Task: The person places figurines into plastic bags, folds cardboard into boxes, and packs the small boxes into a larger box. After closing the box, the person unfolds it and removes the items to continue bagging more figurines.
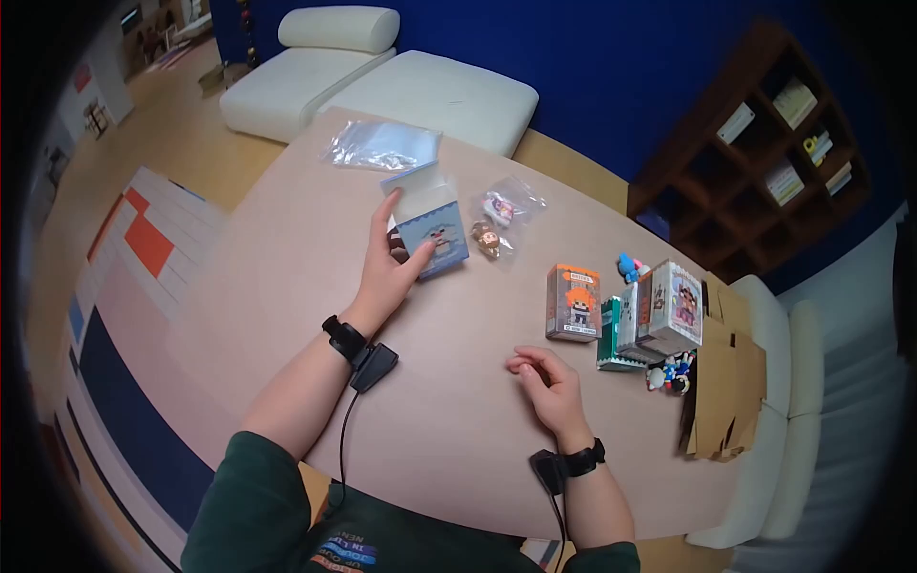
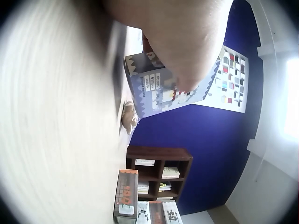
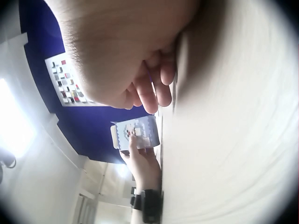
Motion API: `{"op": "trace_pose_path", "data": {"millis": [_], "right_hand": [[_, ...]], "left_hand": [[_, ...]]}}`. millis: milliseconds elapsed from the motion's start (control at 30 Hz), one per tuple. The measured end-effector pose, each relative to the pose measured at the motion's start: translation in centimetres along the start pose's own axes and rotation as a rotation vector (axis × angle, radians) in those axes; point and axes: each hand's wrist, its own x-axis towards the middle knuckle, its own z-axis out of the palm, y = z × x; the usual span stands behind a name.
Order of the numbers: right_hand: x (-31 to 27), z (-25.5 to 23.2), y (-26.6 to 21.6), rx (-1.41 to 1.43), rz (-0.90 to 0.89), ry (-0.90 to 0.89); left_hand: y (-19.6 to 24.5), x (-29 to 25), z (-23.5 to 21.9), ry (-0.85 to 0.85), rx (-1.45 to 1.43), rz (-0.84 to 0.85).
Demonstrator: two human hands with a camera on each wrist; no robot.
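Note:
My left hand point(image 1: 384, 277) grips a small blue cardboard toy box point(image 1: 451, 250), thumb across its printed front and fingers behind. The box is tilted, and its top flap stands up, showing a white inside. In the left wrist view, lettering shows on the side of the box. Just right of it lie a small figure point(image 1: 498, 207) in a clear plastic bag and a brown figure point(image 1: 486, 240). My right hand point(image 1: 556, 393) rests on the table with loosely curled fingers and holds nothing; the nearest thing to it is an orange and grey toy box point(image 1: 574, 306).
A clear plastic bag point(image 1: 382, 145) lies at the table's far edge. On the right, white toy boxes point(image 1: 671, 310), a green box point(image 1: 611, 334), a blue figure point(image 1: 630, 267) and small figures point(image 1: 671, 374) crowd beside a brown cardboard piece point(image 1: 731, 382). White seats point(image 1: 430, 95) stand behind the table.

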Motion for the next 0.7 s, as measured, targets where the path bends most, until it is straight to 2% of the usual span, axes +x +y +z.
{"op": "trace_pose_path", "data": {"millis": [133, 200, 267, 367, 467, 600, 700], "right_hand": [[2.7, 1.3, -1.3, -0.228, -0.059, -0.09], [5.2, 2.8, -2.7, -0.547, -0.372, -0.048], [8.5, 3.7, -2.8, -0.748, -0.52, -0.016], [12.7, 5.5, -4.3, -0.918, -0.559, 0.057], [15.0, 6.2, -1.7, -1.015, -0.5, 0.106], [13.4, 6.4, -2.5, -0.977, -0.387, 0.07], [10.3, 6.1, -3.0, -0.831, -0.328, 0.019]], "left_hand": [[-0.8, 0.2, -0.4, 0.018, -0.003, 0.0], [-1.1, 0.4, -0.7, 0.061, 0.001, 0.021], [-1.4, 0.2, -0.8, 0.102, 0.009, 0.042], [-1.4, 0.2, -0.8, 0.106, -0.065, 0.067], [-1.1, 0.1, -0.9, 0.094, -0.064, 0.098], [-0.8, 0.0, -1.0, 0.075, -0.102, 0.058], [-1.1, -0.1, -0.8, 0.076, -0.09, 0.074]]}}
